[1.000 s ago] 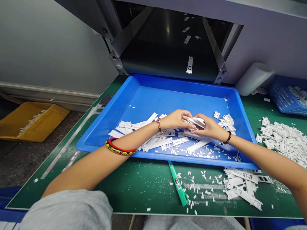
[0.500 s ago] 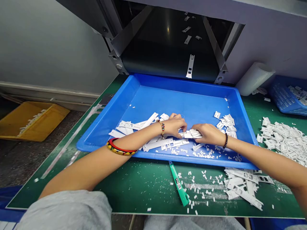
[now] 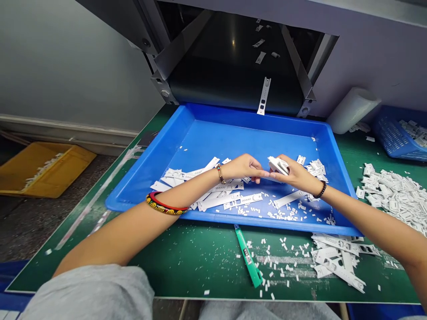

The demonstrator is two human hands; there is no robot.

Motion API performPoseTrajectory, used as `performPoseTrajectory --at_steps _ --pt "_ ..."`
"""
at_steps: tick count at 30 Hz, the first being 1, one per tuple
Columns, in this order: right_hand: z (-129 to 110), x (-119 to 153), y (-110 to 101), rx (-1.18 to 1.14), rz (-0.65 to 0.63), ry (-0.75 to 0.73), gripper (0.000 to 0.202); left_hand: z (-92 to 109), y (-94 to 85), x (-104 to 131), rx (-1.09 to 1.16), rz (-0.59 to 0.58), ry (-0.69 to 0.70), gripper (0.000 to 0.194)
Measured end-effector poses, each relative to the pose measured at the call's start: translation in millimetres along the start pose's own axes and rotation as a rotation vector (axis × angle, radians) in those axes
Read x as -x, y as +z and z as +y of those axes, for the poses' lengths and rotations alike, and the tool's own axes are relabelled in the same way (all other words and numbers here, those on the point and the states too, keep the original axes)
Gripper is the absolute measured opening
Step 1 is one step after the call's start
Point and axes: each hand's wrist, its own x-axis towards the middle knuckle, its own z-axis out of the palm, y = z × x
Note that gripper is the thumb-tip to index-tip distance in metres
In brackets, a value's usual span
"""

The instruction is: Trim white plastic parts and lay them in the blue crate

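Observation:
Above the blue tray (image 3: 230, 138), my right hand (image 3: 296, 176) is wrapped round a small stack of white plastic pieces (image 3: 278, 165). My left hand (image 3: 246, 167) meets it from the left, fingers curled and fingertips against the right thumb; anything between them is hidden. Beneath the left wrist lies a pile of long white plastic strips (image 3: 218, 202). One more strip (image 3: 289, 198) rests below my right hand. Short white pieces (image 3: 316, 169) are heaped at the tray's right side, and tiny white scraps are scattered along its front.
A black conveyor belt (image 3: 216, 84) ends over the tray, with a white strip (image 3: 263, 97) at its lip. A green cutter (image 3: 248, 255) lies in front. Loose white pieces (image 3: 393, 191) and a blue basket (image 3: 396, 140) are on the right, a yellow bin (image 3: 66, 178) on the left.
Both hands have lifted slightly, and the right has turned its stack upward and moved right. The strip on the belt has slid a little toward the tray.

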Motion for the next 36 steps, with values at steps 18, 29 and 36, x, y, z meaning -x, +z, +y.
performPoseTrajectory --at_steps 18,29,36 --pt "13.3 10.7 -40.7 0.349 -0.447 0.014 0.055 -17.9 -0.1 -11.5 -0.264 -0.146 0.054 0.037" --pt "3.3 11.4 -15.5 0.390 -0.383 -0.191 0.028 -16.2 5.1 -9.4 -0.140 -0.270 0.085 0.025" --pt "14.9 5.5 -2.7 0.392 -0.144 -0.545 0.009 -23.0 2.6 -12.4 0.157 -0.282 -0.032 0.037"
